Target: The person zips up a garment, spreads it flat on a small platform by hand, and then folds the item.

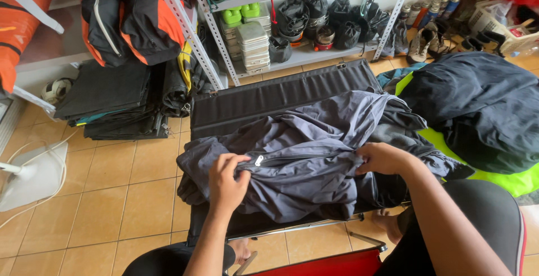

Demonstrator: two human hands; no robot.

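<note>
Honestly, the grey jacket (303, 158) lies bunched on the black surface (269, 93); the left hand (227, 181) pinches cloth by the zipper (259, 161), the right hand (383, 158) grips a fold. Pulling apart could snag the zipper or drag it floorward.

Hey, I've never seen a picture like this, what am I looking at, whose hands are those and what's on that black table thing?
This is one picture from a camera worn on a person's head, looking down, so the two bare hands are their own. The left hand pinches a crumpled grey jacket near its zipper pull; the right hand grips the fabric further along. The jacket lies on a low black fabric table. Beside it sits a dark and lime-green bundle; behind stand metal shelves of camping gear.
</note>
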